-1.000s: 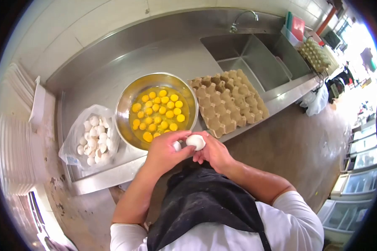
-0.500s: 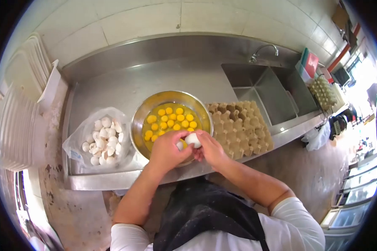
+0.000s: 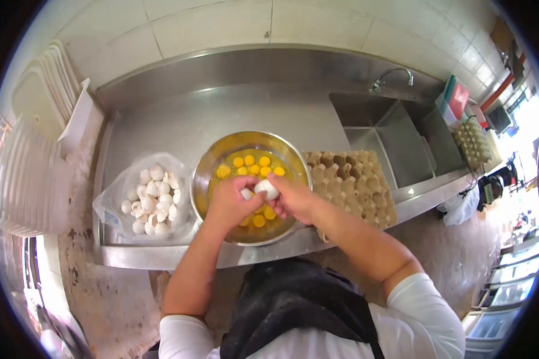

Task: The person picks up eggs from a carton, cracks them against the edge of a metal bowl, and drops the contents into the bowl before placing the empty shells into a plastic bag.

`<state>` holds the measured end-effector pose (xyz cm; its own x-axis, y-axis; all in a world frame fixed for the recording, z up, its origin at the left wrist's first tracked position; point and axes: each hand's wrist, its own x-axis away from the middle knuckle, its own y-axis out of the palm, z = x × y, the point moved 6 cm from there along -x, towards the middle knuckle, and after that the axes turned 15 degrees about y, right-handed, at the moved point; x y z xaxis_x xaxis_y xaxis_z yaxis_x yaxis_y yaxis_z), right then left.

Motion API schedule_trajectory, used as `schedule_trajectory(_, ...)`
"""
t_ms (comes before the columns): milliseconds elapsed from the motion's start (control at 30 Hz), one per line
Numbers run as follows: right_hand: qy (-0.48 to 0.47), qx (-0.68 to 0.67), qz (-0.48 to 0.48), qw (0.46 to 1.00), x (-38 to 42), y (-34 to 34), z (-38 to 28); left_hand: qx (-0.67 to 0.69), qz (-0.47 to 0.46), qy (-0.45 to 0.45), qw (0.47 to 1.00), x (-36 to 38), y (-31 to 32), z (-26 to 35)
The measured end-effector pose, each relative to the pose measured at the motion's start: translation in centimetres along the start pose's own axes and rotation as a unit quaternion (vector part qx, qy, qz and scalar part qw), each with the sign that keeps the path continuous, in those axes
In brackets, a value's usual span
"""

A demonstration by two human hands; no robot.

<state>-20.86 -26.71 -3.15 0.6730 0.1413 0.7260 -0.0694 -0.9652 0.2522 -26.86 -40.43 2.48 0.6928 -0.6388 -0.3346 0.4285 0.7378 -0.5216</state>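
Note:
A steel bowl (image 3: pixel 221 149) holds several yolks in clear egg white (image 3: pixel 254 157). Over its middle, my left hand (image 3: pixel 232 202) is closed round a white egg (image 3: pixel 246 194). My right hand (image 3: pixel 293 197) grips another white egg (image 3: pixel 267 189), with a thumb of my left hand close against it. Whether this shell is cracked is hard to make out. Left of the bowl lies a clear plastic bag (image 3: pixel 111 206) full of white eggshells (image 3: pixel 156 190). Brown cardboard egg trays (image 3: pixel 356 185) sit right of the bowl, below my right forearm in part.
The steel counter (image 3: pixel 161 119) has a raised front edge. At the back right are a double sink (image 3: pixel 401 140) and a faucet (image 3: pixel 394 73). Stacked white trays (image 3: pixel 36 179) stand at the far left. More egg trays (image 3: pixel 472 142) lie beyond the sink.
Both hands have moved up and slightly left over the bowl, the eggs still in them. The view has shifted, so counter items appear farther right.

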Motion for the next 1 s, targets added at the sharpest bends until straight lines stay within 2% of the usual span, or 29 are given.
schedule_trajectory(100,0.015,0.061,0.015,0.998,0.0,-0.6,-2.1,-0.006,-0.007,-0.002,1.0,-1.1,0.1,-1.1)
schedule_trajectory(167,-0.006,0.084,0.004,0.996,0.2,-0.7,-3.7,0.026,0.041,0.017,0.999,-2.0,-0.3,-0.8)
schedule_trajectory(267,-0.004,0.089,0.002,0.996,0.6,-0.9,-4.9,0.054,0.063,0.015,0.996,-2.8,-0.1,-0.8)
schedule_trajectory(500,0.013,0.092,-0.011,0.996,-0.1,-1.7,-4.2,0.043,0.039,-0.009,0.998,-2.6,0.4,-1.3)
schedule_trajectory(600,0.027,0.075,-0.026,0.996,-0.6,-2.0,-3.8,0.069,0.05,-0.018,0.996,-2.2,0.2,-2.3)
schedule_trajectory(700,0.038,0.116,-0.043,0.992,-0.5,-1.6,-3.6,0.118,0.016,-0.056,0.991,-1.4,0.2,-3.1)
schedule_trajectory(767,-0.012,0.263,0.066,0.962,0.2,-1.6,-4.6,0.089,0.007,0.001,0.996,-1.4,0.0,-2.4)
schedule_trajectory(800,-0.087,0.328,0.101,0.935,-0.2,-1.8,-4.6,0.086,-0.014,-0.009,0.996,-1.1,-0.2,-2.4)
schedule_trajectory(833,-0.088,0.331,0.097,0.934,0.5,-1.5,-4.6,0.085,-0.01,-0.01,0.996,-1.0,-0.3,-2.4)
schedule_trajectory(867,-0.167,0.432,0.196,0.864,2.3,-1.2,-5.8,0.06,0.0,0.005,0.998,-0.8,-0.7,-2.3)
schedule_trajectory(900,-0.244,0.519,0.289,0.767,3.9,-0.8,-6.8,0.034,0.01,0.02,0.999,-0.7,-1.1,-2.1)
schedule_trajectory(933,-0.247,0.523,0.285,0.764,3.5,-1.1,-6.2,0.032,0.017,0.019,0.999,-0.3,-1.6,-2.1)
schedule_trajectory(1000,-0.348,0.372,0.341,0.79,3.5,-3.1,-5.9,0.004,0.097,0.002,0.995,1.0,-3.4,-2.1)
